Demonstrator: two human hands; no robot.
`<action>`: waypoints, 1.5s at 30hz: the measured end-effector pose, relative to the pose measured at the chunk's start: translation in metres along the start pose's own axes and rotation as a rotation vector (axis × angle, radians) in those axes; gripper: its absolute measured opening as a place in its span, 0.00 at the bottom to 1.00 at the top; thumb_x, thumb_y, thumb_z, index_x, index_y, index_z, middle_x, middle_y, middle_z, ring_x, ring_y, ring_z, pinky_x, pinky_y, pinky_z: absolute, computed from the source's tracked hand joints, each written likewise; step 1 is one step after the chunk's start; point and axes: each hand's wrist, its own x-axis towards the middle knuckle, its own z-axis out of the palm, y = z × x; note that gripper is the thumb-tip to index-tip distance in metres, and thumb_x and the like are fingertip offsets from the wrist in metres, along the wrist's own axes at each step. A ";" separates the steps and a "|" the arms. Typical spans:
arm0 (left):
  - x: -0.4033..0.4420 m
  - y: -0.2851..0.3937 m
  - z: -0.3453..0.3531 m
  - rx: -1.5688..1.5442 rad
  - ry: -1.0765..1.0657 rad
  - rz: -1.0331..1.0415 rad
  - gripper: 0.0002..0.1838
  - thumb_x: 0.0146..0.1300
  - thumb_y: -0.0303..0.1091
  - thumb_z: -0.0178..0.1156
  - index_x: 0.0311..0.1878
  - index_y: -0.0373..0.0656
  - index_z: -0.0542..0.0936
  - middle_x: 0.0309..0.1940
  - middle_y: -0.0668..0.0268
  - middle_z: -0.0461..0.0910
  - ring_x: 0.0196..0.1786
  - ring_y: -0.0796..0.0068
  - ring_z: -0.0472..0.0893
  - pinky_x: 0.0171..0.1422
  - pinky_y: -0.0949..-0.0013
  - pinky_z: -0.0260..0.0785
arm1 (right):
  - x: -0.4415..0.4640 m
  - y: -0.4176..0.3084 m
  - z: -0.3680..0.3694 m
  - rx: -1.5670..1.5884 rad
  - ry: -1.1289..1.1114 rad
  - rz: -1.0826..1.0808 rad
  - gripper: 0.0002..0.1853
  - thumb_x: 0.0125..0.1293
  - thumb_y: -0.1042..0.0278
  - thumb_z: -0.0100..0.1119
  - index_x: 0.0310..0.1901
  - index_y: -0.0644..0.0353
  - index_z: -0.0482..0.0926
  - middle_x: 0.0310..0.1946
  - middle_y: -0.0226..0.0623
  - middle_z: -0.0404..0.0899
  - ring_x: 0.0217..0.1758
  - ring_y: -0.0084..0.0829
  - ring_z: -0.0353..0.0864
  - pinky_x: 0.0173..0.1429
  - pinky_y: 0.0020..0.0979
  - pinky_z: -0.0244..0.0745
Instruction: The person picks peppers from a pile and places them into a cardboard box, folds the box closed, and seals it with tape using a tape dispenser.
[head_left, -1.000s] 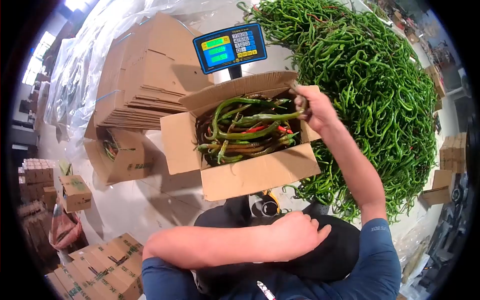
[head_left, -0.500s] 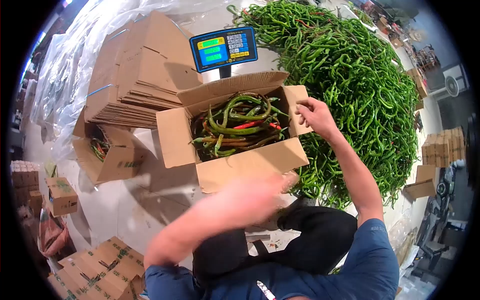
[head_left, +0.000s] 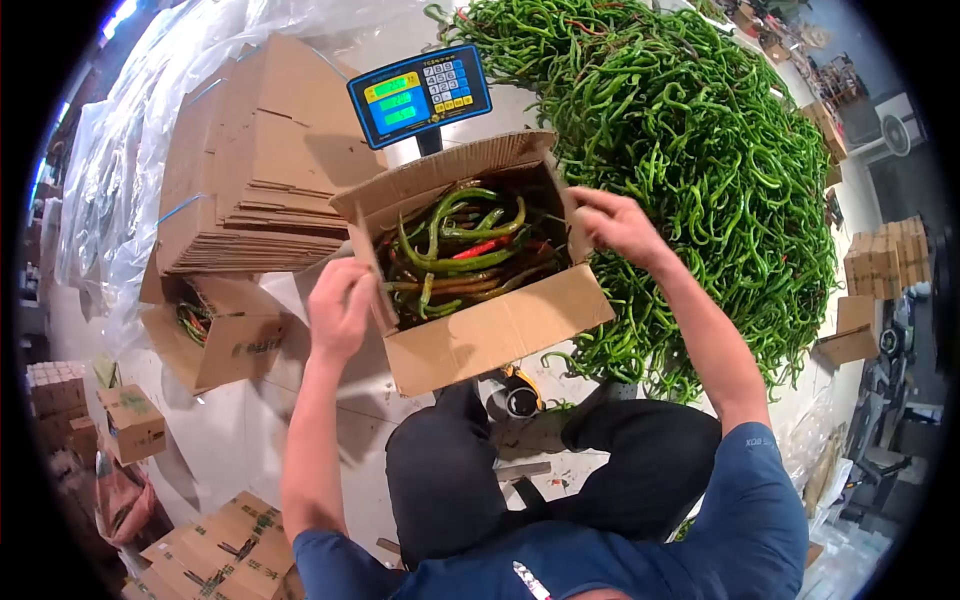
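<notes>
An open cardboard box (head_left: 500, 345) full of long chili peppers (head_left: 470, 250), green, dark brown and red, sits in front of me. My left hand (head_left: 338, 305) has its fingers bent around the edge of the left flap (head_left: 379, 300). On the opposite side, my right hand (head_left: 620, 228) pinches the right flap (head_left: 577, 215). Both of these side flaps stand roughly upright. The front flap hangs outward toward me, and the back flap is raised. Just behind the box is a digital scale display (head_left: 420, 95) with lit green readouts.
A large heap of green chili peppers (head_left: 690, 180) spreads to the right. Flattened cartons (head_left: 260, 170) are stacked at left, beside plastic sheeting (head_left: 120, 170). A smaller open box (head_left: 235, 340) with peppers stands below them. Printed cartons (head_left: 220, 560) lie at lower left.
My left hand has swung from in front of the box to its left flap. My right hand has closed on the right flap. Both side flaps have risen from lying outward.
</notes>
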 end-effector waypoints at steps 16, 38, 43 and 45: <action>0.056 0.003 0.109 0.705 -0.696 0.314 0.47 0.64 0.67 0.52 0.75 0.39 0.61 0.75 0.55 0.59 0.81 0.51 0.47 0.80 0.39 0.39 | 0.063 0.033 0.072 -0.854 0.032 -0.589 0.25 0.63 0.65 0.59 0.60 0.67 0.71 0.33 0.56 0.83 0.40 0.55 0.84 0.47 0.50 0.78; 0.121 0.022 0.022 0.178 -0.917 -0.073 0.29 0.58 0.23 0.61 0.66 0.38 0.71 0.61 0.49 0.76 0.66 0.49 0.74 0.72 0.57 0.65 | 0.050 0.001 0.089 -0.944 0.057 -0.211 0.39 0.61 0.29 0.58 0.50 0.66 0.74 0.33 0.54 0.84 0.39 0.54 0.85 0.46 0.49 0.79; 0.103 0.010 0.044 0.230 -0.885 0.021 0.30 0.57 0.20 0.60 0.66 0.40 0.72 0.71 0.51 0.65 0.71 0.49 0.68 0.74 0.56 0.63 | 0.057 0.017 0.089 -0.958 0.179 -0.392 0.39 0.61 0.28 0.58 0.51 0.65 0.74 0.32 0.53 0.84 0.39 0.53 0.85 0.46 0.49 0.80; 0.098 0.007 0.053 0.231 -0.898 -0.010 0.31 0.57 0.21 0.62 0.67 0.41 0.71 0.74 0.53 0.62 0.73 0.50 0.65 0.76 0.56 0.61 | 0.056 0.019 0.088 -0.944 0.174 -0.386 0.40 0.61 0.28 0.57 0.51 0.65 0.74 0.31 0.52 0.84 0.38 0.53 0.85 0.46 0.48 0.80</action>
